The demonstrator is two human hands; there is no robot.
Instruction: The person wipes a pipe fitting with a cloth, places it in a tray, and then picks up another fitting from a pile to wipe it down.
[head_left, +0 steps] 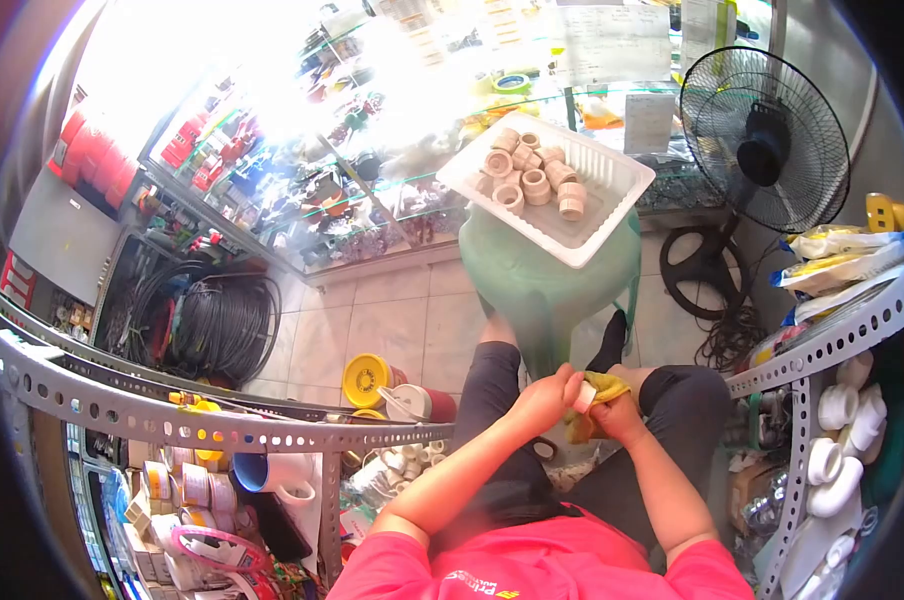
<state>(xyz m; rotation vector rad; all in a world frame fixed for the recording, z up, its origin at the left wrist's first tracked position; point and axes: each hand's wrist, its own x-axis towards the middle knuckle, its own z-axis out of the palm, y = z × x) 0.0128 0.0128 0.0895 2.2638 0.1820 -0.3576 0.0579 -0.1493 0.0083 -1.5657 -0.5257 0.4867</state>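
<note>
My left hand is closed around a pale pipe fitting, of which only part shows between my hands. Fingers of my right hand are wrapped in a yellow cloth, pressed against the fitting. Both hands meet above my lap, between my knees. In front of me a white plastic tray rests on a green stool. Several beige pipe fittings are heaped in the tray, mostly toward its far left side.
A black standing fan is at the right. Perforated metal shelf frames flank me, with white pipe elbows on the right one. Coiled black cable and a yellow-lidded bucket are at left. Glass display shelves stand ahead.
</note>
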